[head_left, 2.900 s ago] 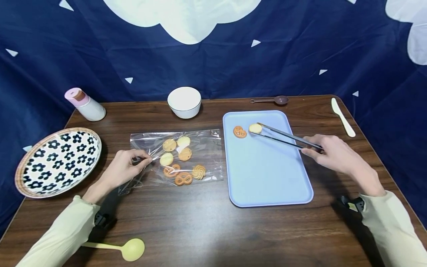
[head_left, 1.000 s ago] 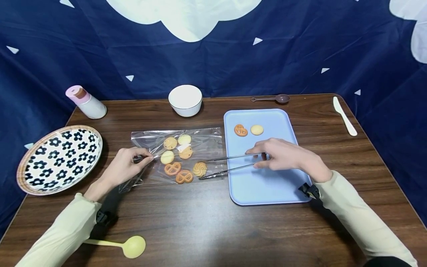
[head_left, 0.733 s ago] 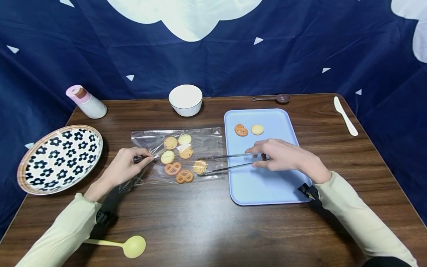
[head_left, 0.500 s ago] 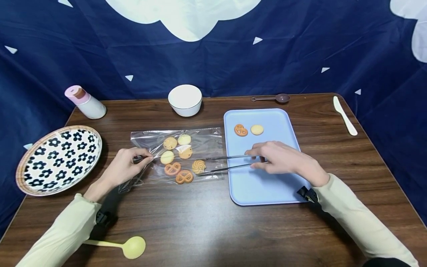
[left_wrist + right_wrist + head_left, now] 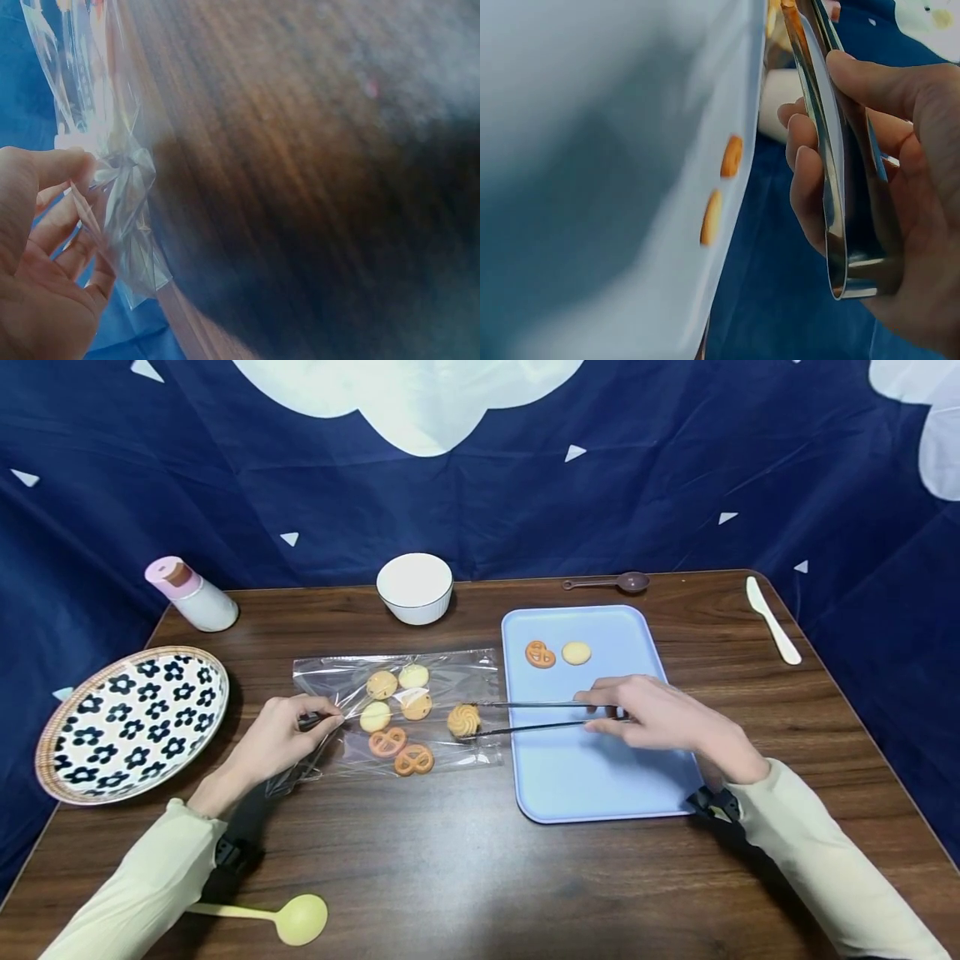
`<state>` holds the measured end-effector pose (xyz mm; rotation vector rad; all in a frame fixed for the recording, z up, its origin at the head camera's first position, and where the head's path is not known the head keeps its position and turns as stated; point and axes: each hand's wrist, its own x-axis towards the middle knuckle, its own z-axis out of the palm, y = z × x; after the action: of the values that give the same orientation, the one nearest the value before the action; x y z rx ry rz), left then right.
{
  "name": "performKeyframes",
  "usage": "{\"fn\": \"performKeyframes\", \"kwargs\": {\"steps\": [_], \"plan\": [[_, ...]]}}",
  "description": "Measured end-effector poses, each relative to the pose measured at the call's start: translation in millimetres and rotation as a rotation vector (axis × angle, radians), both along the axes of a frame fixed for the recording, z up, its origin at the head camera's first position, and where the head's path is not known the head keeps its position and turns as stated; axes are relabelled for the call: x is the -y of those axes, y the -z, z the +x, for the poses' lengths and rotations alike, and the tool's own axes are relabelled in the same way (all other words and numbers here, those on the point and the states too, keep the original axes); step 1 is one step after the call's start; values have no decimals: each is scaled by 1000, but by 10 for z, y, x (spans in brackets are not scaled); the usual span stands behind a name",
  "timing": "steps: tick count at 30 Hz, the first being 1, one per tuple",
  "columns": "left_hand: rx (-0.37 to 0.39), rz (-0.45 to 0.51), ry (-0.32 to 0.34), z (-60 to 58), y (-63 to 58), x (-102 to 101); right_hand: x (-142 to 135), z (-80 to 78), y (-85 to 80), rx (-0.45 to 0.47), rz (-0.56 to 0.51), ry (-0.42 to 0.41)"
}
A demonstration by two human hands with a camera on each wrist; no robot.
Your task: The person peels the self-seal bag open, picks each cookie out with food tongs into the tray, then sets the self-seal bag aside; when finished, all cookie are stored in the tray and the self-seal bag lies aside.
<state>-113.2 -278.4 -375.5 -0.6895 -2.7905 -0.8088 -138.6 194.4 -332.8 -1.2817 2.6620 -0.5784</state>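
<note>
My left hand (image 5: pixel 288 735) pinches the gathered end of a clear plastic bag (image 5: pixel 124 187), which lies flat on the table. Round cookies (image 5: pixel 381 685) and two pretzels (image 5: pixel 414 760) lie in it or show through it. Metal tongs (image 5: pixel 840 172) are gripped in my right hand (image 5: pixel 660 718), held over the blue tray (image 5: pixel 600 785) and reaching left. Between the tongs' tips sits a swirl cookie (image 5: pixel 464 721), above the bag's right part. On the tray lie a pretzel (image 5: pixel 540 654) and a round pale cookie (image 5: pixel 576 652), side by side near the back.
A flower-patterned plate (image 5: pixel 135 727) stands at the left, with a pink-capped bottle (image 5: pixel 193 595) behind it. A white bowl (image 5: pixel 415 589) is at the back. A brown measuring spoon (image 5: pixel 632 582), a white knife (image 5: pixel 772 620) and a yellow spoon (image 5: pixel 300 919) lie around the table.
The tongs set the pale cookie on the tray, then went left to the bag. They closed around the swirl cookie, which has shifted right and up. The left hand has stayed put.
</note>
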Motion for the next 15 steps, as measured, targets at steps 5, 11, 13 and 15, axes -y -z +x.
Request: {"fn": "performKeyframes", "kwargs": {"steps": [5,11,13,15], "plan": [[2,-4,4,-1,4,1,-277,6,-56,-55,-36,73],[7,-9,4,-3,-5,3,-690,47,-136,-97,-66,196],[9,-11,4,-2,-7,3,-827,72,-146,-107,-58,245],[12,-12,3,2,-10,2,-956,100,-148,-101,-33,314]]}}
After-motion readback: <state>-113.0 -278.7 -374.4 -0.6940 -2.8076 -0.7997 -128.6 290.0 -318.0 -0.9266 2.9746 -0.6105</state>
